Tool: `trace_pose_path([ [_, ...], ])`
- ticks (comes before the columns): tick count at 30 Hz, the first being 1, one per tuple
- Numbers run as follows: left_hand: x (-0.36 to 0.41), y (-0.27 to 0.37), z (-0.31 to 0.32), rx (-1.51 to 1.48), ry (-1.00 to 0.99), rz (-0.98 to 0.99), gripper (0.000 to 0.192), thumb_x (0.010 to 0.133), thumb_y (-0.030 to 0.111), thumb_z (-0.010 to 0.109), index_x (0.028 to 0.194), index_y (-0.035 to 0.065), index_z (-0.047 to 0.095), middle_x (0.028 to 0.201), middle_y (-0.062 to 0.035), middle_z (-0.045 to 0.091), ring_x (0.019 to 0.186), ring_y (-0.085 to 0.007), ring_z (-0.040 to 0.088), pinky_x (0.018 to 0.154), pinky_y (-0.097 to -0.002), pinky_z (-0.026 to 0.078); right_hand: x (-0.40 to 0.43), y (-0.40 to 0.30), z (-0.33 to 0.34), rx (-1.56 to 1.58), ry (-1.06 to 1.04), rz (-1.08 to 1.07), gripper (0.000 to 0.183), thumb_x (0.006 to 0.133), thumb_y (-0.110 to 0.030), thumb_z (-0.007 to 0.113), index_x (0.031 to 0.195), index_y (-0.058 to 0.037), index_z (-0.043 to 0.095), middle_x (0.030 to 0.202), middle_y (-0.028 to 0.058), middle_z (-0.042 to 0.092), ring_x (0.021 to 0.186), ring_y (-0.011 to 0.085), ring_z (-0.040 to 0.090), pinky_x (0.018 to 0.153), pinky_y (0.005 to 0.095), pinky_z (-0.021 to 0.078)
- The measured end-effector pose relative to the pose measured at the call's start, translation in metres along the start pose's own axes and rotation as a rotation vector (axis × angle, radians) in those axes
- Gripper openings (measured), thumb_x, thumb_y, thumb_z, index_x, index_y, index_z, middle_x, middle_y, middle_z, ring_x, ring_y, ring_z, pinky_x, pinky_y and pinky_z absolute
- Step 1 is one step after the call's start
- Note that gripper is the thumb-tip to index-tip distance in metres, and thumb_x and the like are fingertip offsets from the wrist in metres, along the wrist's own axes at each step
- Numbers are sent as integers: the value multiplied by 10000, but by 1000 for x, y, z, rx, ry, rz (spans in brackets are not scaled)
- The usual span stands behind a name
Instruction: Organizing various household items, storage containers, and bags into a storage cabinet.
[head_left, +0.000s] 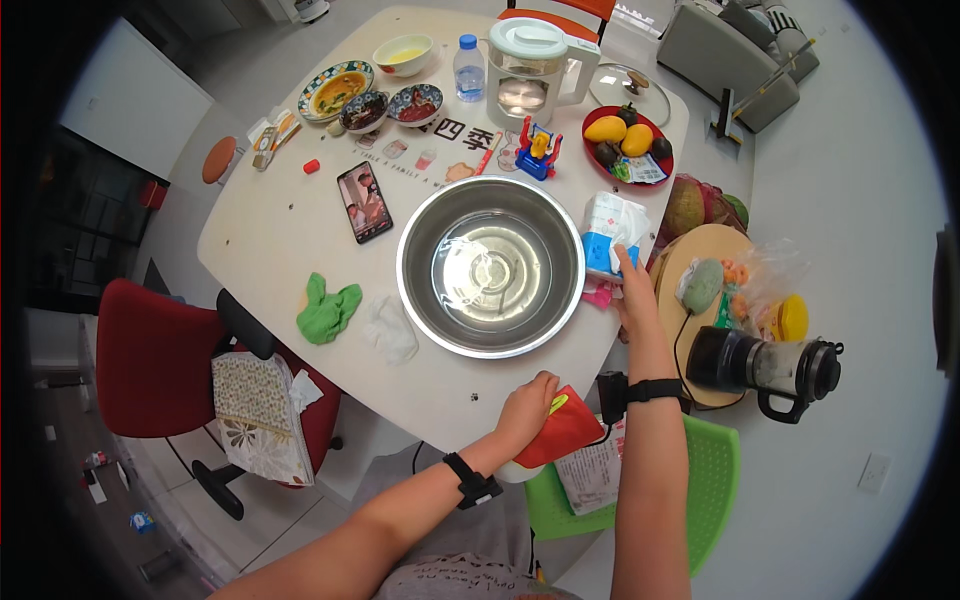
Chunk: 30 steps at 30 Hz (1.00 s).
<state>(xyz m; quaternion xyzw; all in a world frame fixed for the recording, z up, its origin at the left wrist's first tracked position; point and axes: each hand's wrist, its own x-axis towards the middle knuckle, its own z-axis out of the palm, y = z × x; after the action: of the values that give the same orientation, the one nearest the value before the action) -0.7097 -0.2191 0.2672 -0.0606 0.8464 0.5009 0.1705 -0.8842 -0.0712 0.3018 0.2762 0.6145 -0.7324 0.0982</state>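
My left hand (527, 411) is curled on the left edge of a red cloth pouch (564, 431) with a yellow-green mark, at the table's near edge. My right hand (637, 292) grips the near right corner of a blue and white tissue pack (611, 234), and a tissue sticks out of its top. Some of those fingers are hidden. Just below the pack shows a pink item (598, 295). Left of the pack stands a wide stainless steel basin (420, 315) holding clear water. A green cloth (328, 309) and a thin white crumpled piece (391, 331) lie left of the basin.
Behind the basin are a glass kettle (525, 75), a water bottle (469, 71), a toy swing (538, 150) and a red fruit plate (661, 174). A phone (364, 202) lies left, near several food bowls (415, 105). A blender (765, 367) rests on a stool at right.
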Motion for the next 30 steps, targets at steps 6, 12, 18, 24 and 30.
trace_pose_path([
  [6, -10, -5, -13, -34, 57, 78, 220, 899, 208, 393, 869, 26, 512, 777, -235, 571, 705, -410, 549, 611, -477, 441, -64, 45, -52, -399, -37, -130, 528, 890, -366, 450, 1277, -16, 374, 1226, 112, 474, 1100, 213, 458, 925, 295, 336],
  [12, -23, -24, -2, -68, 141, -48, 339, 929, 252, 359, 818, -21, 527, 735, -222, 562, 676, -350, 557, 637, -376, 437, -195, 114, -96, -19, -272, 78, 549, 901, -450, 389, 1260, -34, 400, 1229, 81, 471, 1126, 198, 447, 964, 378, 338],
  [18, -58, -25, 25, -605, -144, -287, 320, 934, 288, 385, 887, 8, 532, 732, -43, 543, 655, -111, 497, 632, -273, 434, -265, 180, -91, 66, -232, 208, 390, 854, -130, 550, 1201, 11, 441, 1124, 84, 540, 1000, 143, 520, 872, 290, 412],
  [24, -103, -7, 49, -282, -471, -160, 248, 846, 99, 551, 1062, 1, 480, 953, -50, 562, 833, -99, 528, 752, -248, 434, -294, 234, -111, 268, 96, 114, 294, 834, -146, 582, 1085, -2, 529, 970, 45, 607, 858, 100, 557, 772, 262, 445],
  [30, -123, -25, 83, -121, -448, -24, 267, 827, 20, 545, 1084, -6, 481, 983, -58, 579, 881, -118, 544, 783, -251, 433, -304, 277, -160, 153, 93, 214, 280, 822, -182, 595, 1029, -3, 537, 913, 62, 600, 789, 122, 559, 705, 256, 458],
])
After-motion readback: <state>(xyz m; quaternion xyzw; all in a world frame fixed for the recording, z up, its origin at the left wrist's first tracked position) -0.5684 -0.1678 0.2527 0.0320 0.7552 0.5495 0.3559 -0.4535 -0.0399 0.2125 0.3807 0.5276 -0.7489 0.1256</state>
